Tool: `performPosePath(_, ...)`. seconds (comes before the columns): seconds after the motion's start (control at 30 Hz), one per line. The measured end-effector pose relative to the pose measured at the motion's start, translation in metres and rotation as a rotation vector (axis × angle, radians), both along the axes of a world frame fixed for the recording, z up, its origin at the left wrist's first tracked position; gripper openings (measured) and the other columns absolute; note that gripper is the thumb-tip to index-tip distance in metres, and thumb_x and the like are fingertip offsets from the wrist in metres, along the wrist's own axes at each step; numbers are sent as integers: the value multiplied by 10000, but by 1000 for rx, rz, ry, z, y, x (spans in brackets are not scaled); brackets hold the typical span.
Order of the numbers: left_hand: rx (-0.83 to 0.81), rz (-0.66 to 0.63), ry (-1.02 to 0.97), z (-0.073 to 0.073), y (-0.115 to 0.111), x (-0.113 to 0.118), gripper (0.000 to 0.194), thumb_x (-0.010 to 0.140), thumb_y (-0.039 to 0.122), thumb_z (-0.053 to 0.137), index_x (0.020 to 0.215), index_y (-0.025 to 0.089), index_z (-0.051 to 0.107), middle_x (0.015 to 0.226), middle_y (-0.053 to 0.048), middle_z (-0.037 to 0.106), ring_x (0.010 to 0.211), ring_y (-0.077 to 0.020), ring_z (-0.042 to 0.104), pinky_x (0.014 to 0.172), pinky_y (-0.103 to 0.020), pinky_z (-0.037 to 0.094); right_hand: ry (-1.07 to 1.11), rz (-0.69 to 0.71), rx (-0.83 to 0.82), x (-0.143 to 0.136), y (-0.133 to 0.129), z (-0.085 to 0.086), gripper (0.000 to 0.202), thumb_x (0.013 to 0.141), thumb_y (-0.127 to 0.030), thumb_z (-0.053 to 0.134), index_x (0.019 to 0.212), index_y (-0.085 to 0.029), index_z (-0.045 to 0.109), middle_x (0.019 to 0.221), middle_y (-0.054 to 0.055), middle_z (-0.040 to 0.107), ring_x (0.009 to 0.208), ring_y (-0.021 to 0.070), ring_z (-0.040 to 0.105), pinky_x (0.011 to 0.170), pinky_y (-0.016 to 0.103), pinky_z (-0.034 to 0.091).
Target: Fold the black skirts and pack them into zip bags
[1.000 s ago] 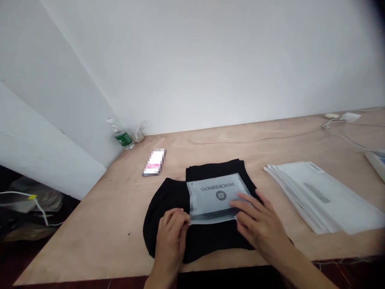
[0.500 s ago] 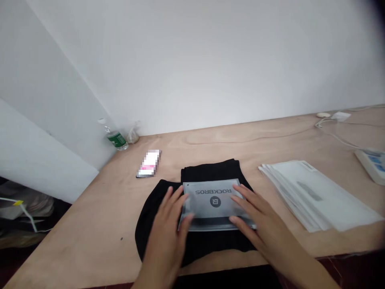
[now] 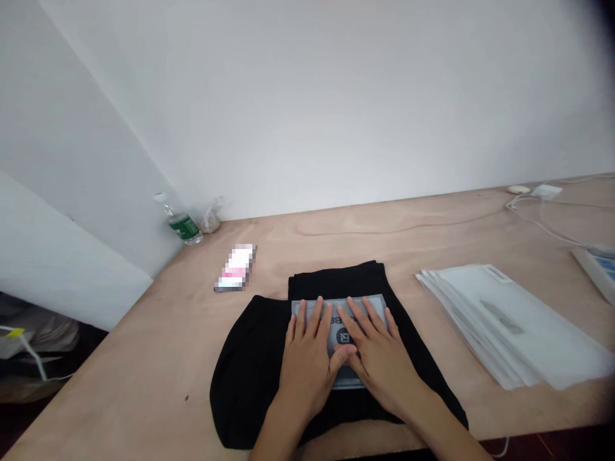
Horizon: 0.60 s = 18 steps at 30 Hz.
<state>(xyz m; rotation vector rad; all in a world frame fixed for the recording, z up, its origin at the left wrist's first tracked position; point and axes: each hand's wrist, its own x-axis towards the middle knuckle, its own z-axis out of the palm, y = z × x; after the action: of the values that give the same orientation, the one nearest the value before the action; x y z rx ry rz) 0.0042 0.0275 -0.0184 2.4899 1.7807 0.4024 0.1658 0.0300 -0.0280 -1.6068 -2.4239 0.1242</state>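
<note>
A grey translucent packet [image 3: 343, 379] with a dark logo lies on a folded black garment [image 3: 245, 371]. Flat on the left half of the packet rests my left hand [image 3: 307, 358], its fingers spread a little. My right hand [image 3: 379, 355] presses flat on the right half, fingers apart. The two thumbs meet near the packet's middle. Much of the printed lettering is covered by the hands.
Several white plastic bags [image 3: 523, 326] are stacked at the right. A phone [image 3: 236, 267] lies at the left, with a green-labelled bottle [image 3: 184, 227] and a small clear bag [image 3: 210, 219] behind it. Cables [image 3: 516, 202] and a white device [image 3: 596, 269] sit far right.
Both hands have moved inward from the packet's sides and now lie flat on top of it, thumbs together. The view has shifted slightly.
</note>
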Motion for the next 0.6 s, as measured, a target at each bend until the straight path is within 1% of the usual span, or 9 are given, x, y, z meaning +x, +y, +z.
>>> performPosePath(0.2,-90,15,-29,5,1,1,677,824,616,333,1386,240,285,1470,-53,240,1341,-359,136,1029,-549,252,11,12,-9,1,1,4,532,888,-415,317,1401,-307,222,1473,16,216,1350,284,137,1031,580,176)
performPosePath(0.27,-108,1,-37,8,1,-1,687,810,633,344,1380,253,297,1469,-50,242,1338,-368,140,1026,-560,246,25,65,-6,5,-3,7,551,873,-445,352,1396,-323,230,1467,14,243,1342,300,164,1018,590,203)
performPosePath(0.33,-111,-19,-65,9,1,-4,661,807,624,369,1365,272,326,1462,-46,265,1335,-369,154,1020,-568,248,49,165,27,9,-10,9,592,827,-474,440,1377,-314,291,1442,13,312,1324,311,219,1006,579,250)
performPosePath(0.37,-108,-25,-96,10,1,-6,629,815,606,379,1353,282,347,1453,-42,287,1334,-364,164,1020,-570,246,64,215,64,12,-14,9,582,809,-453,484,1353,-299,346,1416,13,363,1308,304,263,1006,557,273)
performPosePath(0.4,-105,-27,-142,10,1,-7,588,828,581,385,1338,289,371,1441,-37,317,1334,-353,175,1021,-571,241,84,257,115,14,-18,9,528,801,-403,515,1306,-281,421,1375,13,428,1281,285,322,1009,525,292)
performPosePath(0.47,-89,-1,-307,11,3,-11,493,866,517,368,1299,288,429,1399,-33,395,1327,-315,234,1032,-554,238,140,304,248,16,-25,11,321,814,-250,515,1130,-254,572,1242,1,567,1185,222,452,1013,451,314)
performPosePath(0.5,-70,33,-434,11,4,-13,453,889,483,336,1270,275,466,1363,-38,447,1306,-287,297,1033,-526,259,173,312,314,17,-27,13,248,820,-178,498,1030,-244,613,1163,-9,620,1127,193,503,1011,421,319)
performPosePath(0.53,-37,86,-582,11,5,-15,435,910,454,293,1233,254,505,1315,-47,502,1267,-259,372,1025,-490,296,206,312,377,18,-27,17,222,821,-124,485,947,-235,629,1090,-18,655,1072,171,539,1004,401,326)
performPosePath(0.6,63,231,-880,12,7,-18,468,934,417,212,1130,205,580,1193,-68,595,1150,-213,504,974,-414,379,260,279,485,22,-22,31,212,813,-74,488,869,-224,627,1004,-22,683,1003,161,568,961,380,357)
